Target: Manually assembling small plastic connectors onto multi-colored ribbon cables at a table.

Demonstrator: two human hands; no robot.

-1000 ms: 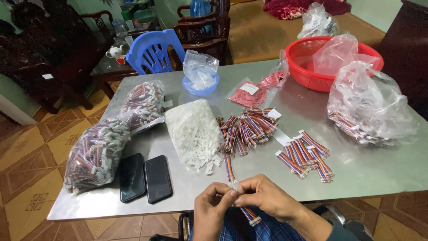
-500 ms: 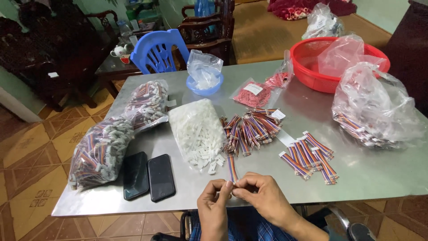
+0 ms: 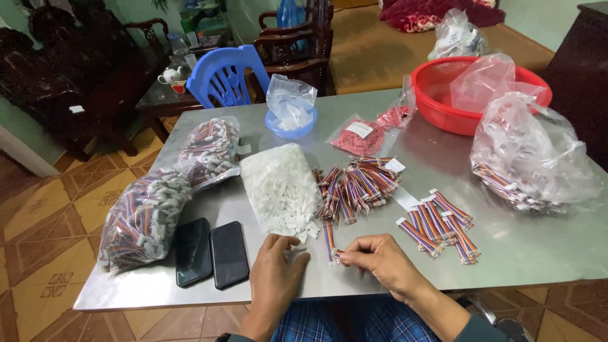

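A short striped ribbon cable lies flat near the table's front edge, lower centre of frame, its near end pinched between fingertips.

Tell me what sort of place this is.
Probably a home used for piecework: carved wooden chairs and a tea set stand behind a metal table covered with bagged multicoloured ribbon cables and white connectors.
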